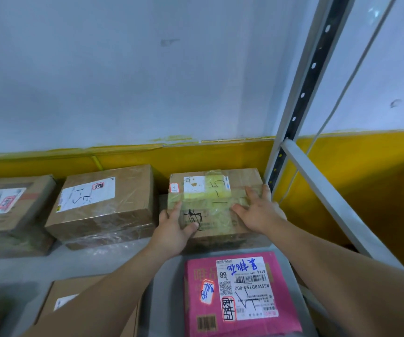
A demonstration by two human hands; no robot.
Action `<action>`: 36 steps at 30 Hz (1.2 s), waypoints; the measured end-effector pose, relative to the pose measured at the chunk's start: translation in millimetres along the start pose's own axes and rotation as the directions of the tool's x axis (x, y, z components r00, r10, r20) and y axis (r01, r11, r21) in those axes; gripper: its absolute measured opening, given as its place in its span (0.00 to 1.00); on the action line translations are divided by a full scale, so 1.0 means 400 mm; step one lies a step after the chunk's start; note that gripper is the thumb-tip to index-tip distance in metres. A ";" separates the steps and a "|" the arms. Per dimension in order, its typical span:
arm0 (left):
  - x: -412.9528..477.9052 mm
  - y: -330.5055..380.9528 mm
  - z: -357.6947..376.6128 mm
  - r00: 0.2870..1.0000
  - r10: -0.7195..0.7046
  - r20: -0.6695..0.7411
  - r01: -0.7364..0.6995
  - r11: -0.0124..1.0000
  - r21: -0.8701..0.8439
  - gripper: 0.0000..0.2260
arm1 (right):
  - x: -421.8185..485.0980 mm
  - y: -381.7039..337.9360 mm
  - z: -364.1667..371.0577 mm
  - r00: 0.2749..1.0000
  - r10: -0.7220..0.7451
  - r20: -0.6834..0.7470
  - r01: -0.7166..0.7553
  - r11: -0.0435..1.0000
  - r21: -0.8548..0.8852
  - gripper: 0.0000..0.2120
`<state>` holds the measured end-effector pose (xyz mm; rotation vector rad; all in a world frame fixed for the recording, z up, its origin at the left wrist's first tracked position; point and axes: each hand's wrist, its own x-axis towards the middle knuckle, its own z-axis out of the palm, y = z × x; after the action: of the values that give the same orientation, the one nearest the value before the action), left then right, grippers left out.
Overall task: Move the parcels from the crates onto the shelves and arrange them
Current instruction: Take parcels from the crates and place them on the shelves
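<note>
Task thing: the taped parcel (213, 203) lies flat at the back right of the shelf (98, 261), just beside the upright post (300, 100).
Left grip: our left grip (174, 229) wraps the parcel's near left edge, thumb on top and fingers down the side, so it is grasping the parcel.
Right grip: our right grip (256, 212) lies flat on the top with its fingers straight and spread. It is released, pressing rather than clasping.
Done: four more are shelved: the middle parcel (103, 205) and the left parcel (8, 210) along the back, and the pink parcel (239, 295) and the front brown parcel (74, 305) nearer us.
Left: the crates are out of view, so we cannot tell how many remain. We judge this one is only being squared up.
Edges: the post is close on the right, the wall is behind, and a narrow gap separates it from the middle parcel.
Open room: there is bare shelf ahead of the back row, plus a strip between the two front parcels.
</note>
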<state>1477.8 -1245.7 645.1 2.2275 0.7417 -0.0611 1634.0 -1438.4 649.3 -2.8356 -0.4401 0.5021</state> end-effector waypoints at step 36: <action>-0.009 -0.349 -0.464 0.962 -0.059 -0.268 0.132 0.955 0.264 0.30 | -0.089 -0.640 0.108 0.974 -0.226 0.030 0.222 0.971 0.090 0.34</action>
<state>1367.0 -1045.3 683.7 2.4965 1.0391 0.0829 1521.9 -1204.9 690.1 -2.6535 -0.7184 0.5200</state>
